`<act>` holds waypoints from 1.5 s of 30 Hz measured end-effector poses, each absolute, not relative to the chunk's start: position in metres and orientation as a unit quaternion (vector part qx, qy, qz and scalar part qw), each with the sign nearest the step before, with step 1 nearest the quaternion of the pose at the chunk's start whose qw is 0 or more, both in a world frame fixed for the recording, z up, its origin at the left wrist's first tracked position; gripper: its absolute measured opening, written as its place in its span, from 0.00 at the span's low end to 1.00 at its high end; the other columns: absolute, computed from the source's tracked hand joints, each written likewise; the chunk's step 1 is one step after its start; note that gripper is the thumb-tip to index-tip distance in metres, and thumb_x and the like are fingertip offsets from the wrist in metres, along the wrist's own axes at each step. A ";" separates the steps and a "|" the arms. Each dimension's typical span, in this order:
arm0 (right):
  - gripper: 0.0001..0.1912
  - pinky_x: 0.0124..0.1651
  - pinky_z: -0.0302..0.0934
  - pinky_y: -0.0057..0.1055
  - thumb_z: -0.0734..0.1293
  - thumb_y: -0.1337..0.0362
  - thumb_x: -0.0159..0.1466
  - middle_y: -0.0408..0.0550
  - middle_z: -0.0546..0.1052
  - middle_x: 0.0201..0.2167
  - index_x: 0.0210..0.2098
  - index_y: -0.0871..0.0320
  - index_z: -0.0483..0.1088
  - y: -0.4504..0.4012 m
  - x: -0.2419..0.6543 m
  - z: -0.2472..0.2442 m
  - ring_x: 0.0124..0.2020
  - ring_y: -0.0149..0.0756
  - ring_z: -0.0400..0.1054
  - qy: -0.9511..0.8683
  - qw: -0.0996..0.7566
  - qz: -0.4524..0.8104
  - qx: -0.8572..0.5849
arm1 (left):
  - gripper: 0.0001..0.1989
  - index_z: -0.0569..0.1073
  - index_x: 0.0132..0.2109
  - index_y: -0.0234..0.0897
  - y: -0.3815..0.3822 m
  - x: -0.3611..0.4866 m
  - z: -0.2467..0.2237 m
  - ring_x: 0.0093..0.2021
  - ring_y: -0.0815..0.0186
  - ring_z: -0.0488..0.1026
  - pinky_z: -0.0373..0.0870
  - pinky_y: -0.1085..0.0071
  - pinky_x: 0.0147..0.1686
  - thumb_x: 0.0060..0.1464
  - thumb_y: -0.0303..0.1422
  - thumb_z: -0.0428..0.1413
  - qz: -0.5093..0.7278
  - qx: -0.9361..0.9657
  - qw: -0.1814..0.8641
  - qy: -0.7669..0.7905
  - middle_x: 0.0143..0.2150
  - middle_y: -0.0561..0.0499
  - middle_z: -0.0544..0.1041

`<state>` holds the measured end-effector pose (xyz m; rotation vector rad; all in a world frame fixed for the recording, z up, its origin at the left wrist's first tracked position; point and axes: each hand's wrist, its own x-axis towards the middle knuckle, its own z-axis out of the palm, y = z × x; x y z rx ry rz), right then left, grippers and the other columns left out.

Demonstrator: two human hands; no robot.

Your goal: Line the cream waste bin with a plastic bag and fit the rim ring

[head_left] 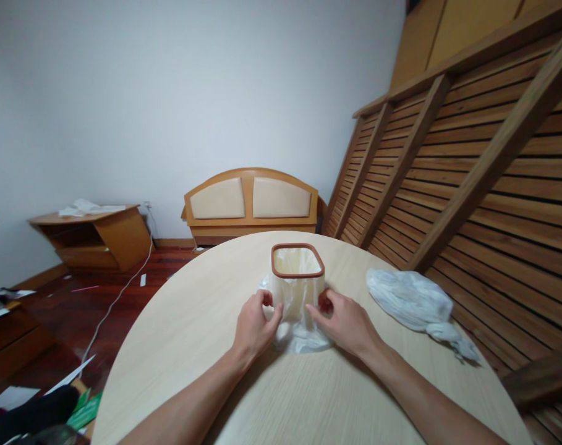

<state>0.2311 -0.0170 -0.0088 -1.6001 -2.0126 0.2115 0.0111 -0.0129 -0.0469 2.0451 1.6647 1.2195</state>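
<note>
A small upright trash bin [295, 259] with a brown rounded-square rim stands on the round table. A translucent plastic bag [303, 337] lines its inside and hangs over its outer walls, the loose lower part spreading onto the tabletop. My left hand [256, 321] is at the bin's left side, thumb and curled index finger closed on the bag film. At the right side my right hand [343, 316] has its thumb on the front of the bag and its index finger bent in, also pinching the film. The other fingertips of both hands are hidden.
A tied, filled white plastic bag [410, 300] lies on the light wooden table [178, 346] at right. Slatted wooden panels [447, 167] lean close behind it. Beyond are a headboard [250, 201] and a low cabinet [90, 238]; a cable [118, 296] runs across the floor.
</note>
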 end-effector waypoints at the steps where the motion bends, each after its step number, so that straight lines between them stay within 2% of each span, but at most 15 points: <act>1: 0.18 0.36 0.61 0.33 0.64 0.47 0.66 0.49 0.80 0.33 0.34 0.55 0.70 -0.017 0.232 -0.007 0.34 0.42 0.75 -0.746 0.308 0.084 -0.584 | 0.07 0.69 0.41 0.38 -0.012 0.011 -0.047 0.41 0.60 0.75 0.69 0.64 0.43 0.61 0.37 0.53 0.428 0.697 0.118 0.563 0.38 0.48 0.77; 3: 0.15 0.39 0.62 0.33 0.63 0.50 0.67 0.47 0.79 0.33 0.35 0.54 0.68 -0.016 0.233 -0.005 0.35 0.40 0.74 -0.748 0.347 0.092 -0.558 | 0.07 0.69 0.40 0.39 -0.010 0.011 -0.048 0.40 0.59 0.75 0.69 0.64 0.43 0.62 0.37 0.52 0.430 0.698 0.114 0.561 0.38 0.47 0.78; 5: 0.13 0.40 0.62 0.34 0.61 0.53 0.68 0.47 0.79 0.33 0.33 0.54 0.68 -0.015 0.233 -0.007 0.35 0.40 0.74 -0.756 0.350 0.091 -0.546 | 0.07 0.70 0.38 0.39 -0.008 0.011 -0.050 0.40 0.59 0.75 0.69 0.64 0.42 0.62 0.36 0.51 0.417 0.704 0.109 0.564 0.37 0.48 0.78; 10: 0.12 0.38 0.60 0.34 0.60 0.59 0.68 0.48 0.80 0.34 0.31 0.55 0.70 -0.012 0.230 -0.015 0.35 0.41 0.74 -0.768 0.302 0.101 -0.556 | 0.07 0.72 0.36 0.39 -0.007 0.010 -0.054 0.39 0.58 0.76 0.68 0.64 0.42 0.61 0.36 0.53 0.389 0.717 0.108 0.568 0.36 0.48 0.79; 17: 0.10 0.38 0.61 0.33 0.62 0.61 0.68 0.50 0.82 0.36 0.35 0.56 0.74 -0.010 0.229 -0.021 0.38 0.42 0.77 -0.771 0.252 0.099 -0.577 | 0.05 0.74 0.35 0.39 -0.007 0.009 -0.056 0.39 0.59 0.76 0.67 0.65 0.41 0.59 0.33 0.56 0.367 0.725 0.111 0.572 0.35 0.48 0.79; 24: 0.10 0.37 0.62 0.32 0.64 0.62 0.67 0.51 0.83 0.36 0.35 0.57 0.77 -0.010 0.228 -0.022 0.39 0.44 0.78 -0.778 0.204 0.092 -0.587 | 0.04 0.75 0.35 0.38 -0.006 0.007 -0.060 0.38 0.60 0.76 0.66 0.67 0.40 0.58 0.32 0.57 0.335 0.732 0.118 0.582 0.35 0.48 0.80; 35: 0.08 0.35 0.60 0.32 0.65 0.63 0.65 0.50 0.83 0.35 0.33 0.56 0.76 -0.008 0.232 -0.026 0.37 0.43 0.78 -0.785 0.206 0.102 -0.576 | 0.03 0.74 0.34 0.38 -0.007 0.008 -0.057 0.38 0.59 0.75 0.65 0.67 0.39 0.57 0.31 0.58 0.307 0.728 0.118 0.602 0.34 0.47 0.79; 38: 0.10 0.32 0.58 0.32 0.67 0.58 0.63 0.48 0.81 0.30 0.29 0.55 0.74 -0.011 0.232 -0.018 0.33 0.43 0.76 -0.777 0.200 0.102 -0.589 | 0.04 0.71 0.35 0.38 -0.011 0.011 -0.053 0.37 0.59 0.74 0.65 0.67 0.38 0.56 0.33 0.59 0.314 0.724 0.119 0.603 0.35 0.48 0.78; 41: 0.17 0.32 0.58 0.34 0.67 0.48 0.62 0.49 0.80 0.30 0.30 0.55 0.70 -0.013 0.232 -0.009 0.32 0.44 0.75 -0.746 0.242 0.083 -0.615 | 0.10 0.68 0.40 0.38 -0.013 0.014 -0.048 0.38 0.60 0.74 0.67 0.66 0.40 0.56 0.37 0.59 0.368 0.710 0.114 0.589 0.37 0.48 0.76; 45: 0.20 0.38 0.62 0.35 0.66 0.48 0.63 0.49 0.80 0.38 0.45 0.55 0.66 -0.011 0.235 -0.005 0.37 0.43 0.75 -0.694 0.350 0.095 -0.622 | 0.13 0.67 0.42 0.39 -0.013 0.016 -0.043 0.39 0.60 0.73 0.68 0.65 0.41 0.58 0.42 0.58 0.426 0.694 0.102 0.571 0.39 0.48 0.76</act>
